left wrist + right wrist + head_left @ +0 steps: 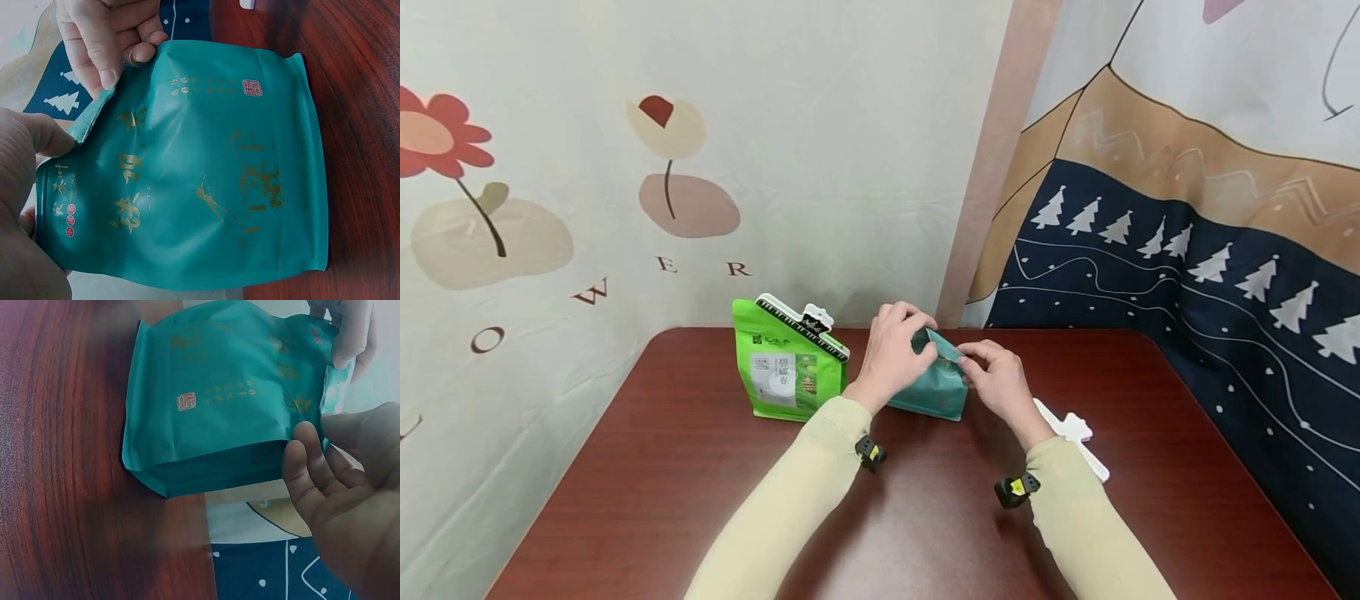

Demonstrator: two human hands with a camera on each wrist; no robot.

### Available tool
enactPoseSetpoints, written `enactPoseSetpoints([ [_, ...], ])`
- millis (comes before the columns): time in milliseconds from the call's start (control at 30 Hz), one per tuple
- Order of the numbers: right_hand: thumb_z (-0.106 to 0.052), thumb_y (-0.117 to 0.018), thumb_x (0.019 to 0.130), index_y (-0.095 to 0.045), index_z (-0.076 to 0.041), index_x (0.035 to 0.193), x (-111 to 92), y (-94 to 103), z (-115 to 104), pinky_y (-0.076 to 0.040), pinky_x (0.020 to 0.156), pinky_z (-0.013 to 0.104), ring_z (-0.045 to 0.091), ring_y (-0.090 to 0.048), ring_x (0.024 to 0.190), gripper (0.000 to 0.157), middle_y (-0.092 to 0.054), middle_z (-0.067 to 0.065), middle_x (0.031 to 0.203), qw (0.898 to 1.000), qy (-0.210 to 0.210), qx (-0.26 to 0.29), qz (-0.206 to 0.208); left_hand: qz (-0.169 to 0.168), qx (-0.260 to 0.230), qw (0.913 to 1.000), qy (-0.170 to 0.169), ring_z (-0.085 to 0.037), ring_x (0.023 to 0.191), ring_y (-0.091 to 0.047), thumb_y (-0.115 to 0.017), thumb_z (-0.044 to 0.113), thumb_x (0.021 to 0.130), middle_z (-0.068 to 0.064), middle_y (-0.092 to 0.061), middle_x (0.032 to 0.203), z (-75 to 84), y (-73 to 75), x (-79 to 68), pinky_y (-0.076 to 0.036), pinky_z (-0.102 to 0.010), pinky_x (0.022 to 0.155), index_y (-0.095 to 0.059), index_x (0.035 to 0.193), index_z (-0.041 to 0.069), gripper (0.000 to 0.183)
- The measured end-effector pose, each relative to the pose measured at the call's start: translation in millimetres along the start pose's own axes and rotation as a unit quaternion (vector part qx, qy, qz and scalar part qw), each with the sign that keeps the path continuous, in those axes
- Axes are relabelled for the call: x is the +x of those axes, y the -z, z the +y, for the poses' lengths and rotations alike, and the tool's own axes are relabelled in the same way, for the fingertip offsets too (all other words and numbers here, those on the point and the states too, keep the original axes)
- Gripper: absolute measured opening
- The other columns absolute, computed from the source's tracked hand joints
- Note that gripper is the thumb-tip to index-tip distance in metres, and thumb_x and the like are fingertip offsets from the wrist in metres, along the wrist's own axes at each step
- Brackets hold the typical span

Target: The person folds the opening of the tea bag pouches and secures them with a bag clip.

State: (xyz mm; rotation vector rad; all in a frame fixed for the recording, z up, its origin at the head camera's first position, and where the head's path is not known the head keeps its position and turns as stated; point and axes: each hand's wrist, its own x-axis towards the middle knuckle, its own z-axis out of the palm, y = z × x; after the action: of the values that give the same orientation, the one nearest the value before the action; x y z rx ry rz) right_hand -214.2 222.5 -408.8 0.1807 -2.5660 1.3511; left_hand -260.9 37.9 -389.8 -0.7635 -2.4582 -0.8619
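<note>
A teal tea bag (937,392) with gold lettering stands on the table between both hands. Its top edge is folded over toward the front. My left hand (895,348) pinches the left part of that fold; in the left wrist view its thumb (50,134) presses on the fold while other fingers go behind the bag. The right end of the fold is pinched by my right hand (1002,379). In the right wrist view, the right thumb (340,428) lies on the folded strip (335,387), and fingertips touch the bag's side.
Left of the teal bag stands a bright green tea bag (747,333), its folded top held by a white-and-black sealing clip (801,327). A white clip (1075,429) lies on the table (700,483), partly behind the right forearm. Printed curtains (850,167) hang behind the table.
</note>
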Motion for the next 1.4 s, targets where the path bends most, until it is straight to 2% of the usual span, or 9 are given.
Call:
enactPoseSetpoints([
  [233, -0.004, -0.062, 0.093, -0.07, -0.003, 0.106, 1.3, -3.4, 0.3, -0.053, 0.059, 0.022, 0.019, -0.063, 0.067, 0.016, -0.063, 0.012, 0.099, 1.0, 0.002, -0.006, 0.014, 0.0, 0.009, 1.0, -0.003, -0.022, 0.105, -0.045, -0.067, 0.023, 0.085, 0.0, -0.056, 0.109, 0.7, -0.6, 0.1, -0.038, -0.038, 0.091, -0.071, 0.099, 0.021, 0.015],
  [533, -0.004, -0.065, 0.091, -0.072, -0.005, 0.1, 2.5, -4.8, 0.4, -0.051, 0.057, 0.022, 0.016, -0.064, 0.064, 0.012, -0.065, 0.01, 0.094, 0.999, 0.021, -0.023, 0.036, 0.002, 0.039, 0.9992, -0.009, -0.022, 0.105, -0.043, -0.07, 0.037, 0.087, 0.0, -0.054, 0.112, 3.1, -7.3, 1.3, -0.036, -0.039, 0.086, -0.073, 0.101, 0.026, 0.017],
  [767, -0.004, -0.065, 0.091, -0.072, -0.004, 0.1, 3.0, -3.4, 0.7, -0.051, 0.057, 0.022, 0.015, -0.064, 0.063, 0.012, -0.065, 0.009, 0.092, 0.999, 0.03, -0.025, 0.033, 0.005, 0.049, 0.9987, -0.008, -0.022, 0.104, -0.041, -0.071, 0.039, 0.088, 0.001, -0.052, 0.113, 3.8, -9.6, 2.2, -0.034, -0.039, 0.085, -0.074, 0.095, 0.027, 0.014],
  [1067, -0.015, -0.069, 0.09, -0.075, -0.008, 0.102, 8.3, -0.7, -1.0, -0.049, 0.062, 0.027, 0.015, -0.061, 0.065, 0.015, -0.07, 0.007, 0.095, 0.997, 0.037, -0.058, 0.033, 0.017, 0.058, 0.9982, -0.007, -0.023, 0.102, -0.043, -0.074, 0.036, 0.085, 0.002, -0.054, 0.112, 5.7, -10.0, 3.5, -0.034, -0.039, 0.083, -0.075, 0.089, 0.028, 0.009],
  [1200, -0.014, -0.069, 0.09, -0.074, -0.008, 0.103, 8.7, -1.5, -0.8, -0.05, 0.062, 0.027, 0.016, -0.061, 0.066, 0.015, -0.07, 0.008, 0.098, 0.997, 0.036, -0.056, 0.03, 0.005, 0.059, 0.9982, -0.006, -0.022, 0.103, -0.043, -0.072, 0.036, 0.087, 0.002, -0.054, 0.112, 6.0, -7.1, 4.4, -0.034, -0.038, 0.083, -0.073, 0.089, 0.026, 0.01],
  [1400, -0.012, -0.07, 0.089, -0.074, -0.008, 0.099, 8.4, -0.7, 0.0, -0.049, 0.057, 0.025, 0.015, -0.06, 0.057, 0.012, -0.068, 0.008, 0.091, 0.997, 0.05, -0.055, 0.036, -0.027, 0.064, 0.9976, -0.009, -0.021, 0.103, -0.045, -0.066, 0.03, 0.092, 0.003, -0.057, 0.109, 5.2, -1.4, 6.5, -0.036, -0.037, 0.083, -0.071, 0.093, 0.024, 0.008],
])
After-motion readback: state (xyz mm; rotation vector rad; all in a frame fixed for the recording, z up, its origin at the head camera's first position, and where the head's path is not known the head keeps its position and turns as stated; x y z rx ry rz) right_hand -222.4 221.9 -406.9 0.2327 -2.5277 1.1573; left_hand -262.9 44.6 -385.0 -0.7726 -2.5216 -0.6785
